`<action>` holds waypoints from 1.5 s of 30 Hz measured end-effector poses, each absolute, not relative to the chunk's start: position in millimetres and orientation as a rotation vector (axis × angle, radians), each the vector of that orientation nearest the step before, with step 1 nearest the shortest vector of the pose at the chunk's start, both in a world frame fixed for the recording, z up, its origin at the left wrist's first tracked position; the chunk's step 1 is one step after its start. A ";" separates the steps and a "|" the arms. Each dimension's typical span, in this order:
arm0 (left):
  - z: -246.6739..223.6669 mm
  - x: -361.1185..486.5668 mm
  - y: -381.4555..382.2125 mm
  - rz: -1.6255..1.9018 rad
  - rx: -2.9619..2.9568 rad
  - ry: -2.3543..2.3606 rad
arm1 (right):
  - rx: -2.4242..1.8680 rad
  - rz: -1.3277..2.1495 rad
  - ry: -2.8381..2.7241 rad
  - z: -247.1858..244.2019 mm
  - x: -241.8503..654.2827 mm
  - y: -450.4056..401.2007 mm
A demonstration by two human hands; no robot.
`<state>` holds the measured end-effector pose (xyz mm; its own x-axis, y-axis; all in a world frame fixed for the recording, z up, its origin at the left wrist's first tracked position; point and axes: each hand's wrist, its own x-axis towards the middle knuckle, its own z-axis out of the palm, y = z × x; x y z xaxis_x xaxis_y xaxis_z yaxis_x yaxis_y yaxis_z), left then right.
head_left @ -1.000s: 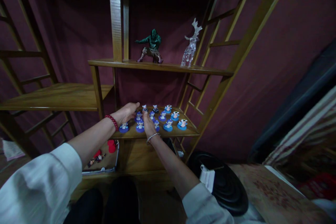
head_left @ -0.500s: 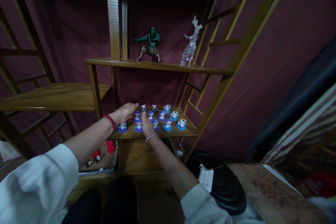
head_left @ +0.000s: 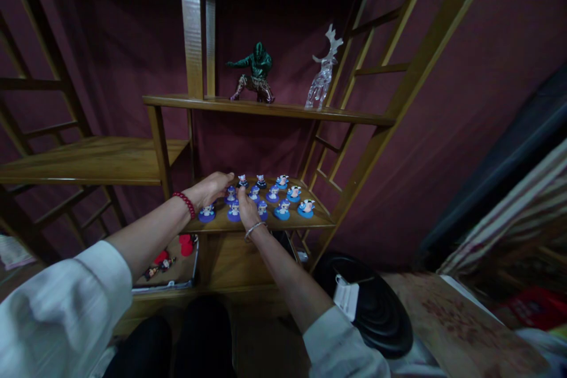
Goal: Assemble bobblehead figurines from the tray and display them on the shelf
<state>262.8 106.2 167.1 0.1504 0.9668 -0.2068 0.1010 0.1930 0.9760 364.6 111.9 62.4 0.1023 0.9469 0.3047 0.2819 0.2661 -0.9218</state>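
Several small figurines on round bases stand in rows on a low wooden shelf (head_left: 310,222). My left hand (head_left: 213,186), with a red bead bracelet at the wrist, reaches in from the left, fingers stretched out. Right beside its fingers is a purple-haired figurine (head_left: 231,194). On the other side of that figurine, my right hand (head_left: 248,208) points inward with its fingers extended; part of it is hidden from view. Whether either hand touches the figurine, I cannot tell. A white figurine with a dark base (head_left: 242,180) stands just beyond the fingertips. Blue-based figurines (head_left: 306,208) fill the right side.
Above, an upper shelf (head_left: 274,108) holds a dark green crouching figure (head_left: 257,71) and a clear deer (head_left: 321,77). Below left is an open box (head_left: 195,266) with red and dark small items. A black round object (head_left: 376,313) with a white tag sits at lower right.
The view has shifted very slightly. Both hands and the figurines stay in nearly the same places.
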 end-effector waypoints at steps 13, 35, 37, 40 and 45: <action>171.8 251.9 108.6 0.989 1.291 1.302 | -1.263 0.755 -1.405 75.3 364.7 95.8; 92.9 252.3 6.0 1.080 2.198 1.362 | -1.137 0.565 -1.459 69.8 365.0 24.5; 87.4 253.2 7.8 1.093 2.198 1.332 | -1.140 0.575 -1.438 68.5 364.7 23.9; 81.4 254.6 12.4 1.104 2.179 1.274 | -1.140 0.598 -1.411 65.1 365.2 28.7; 79.0 256.5 20.0 1.091 2.080 1.308 | -1.145 0.605 -1.399 59.4 368.7 39.0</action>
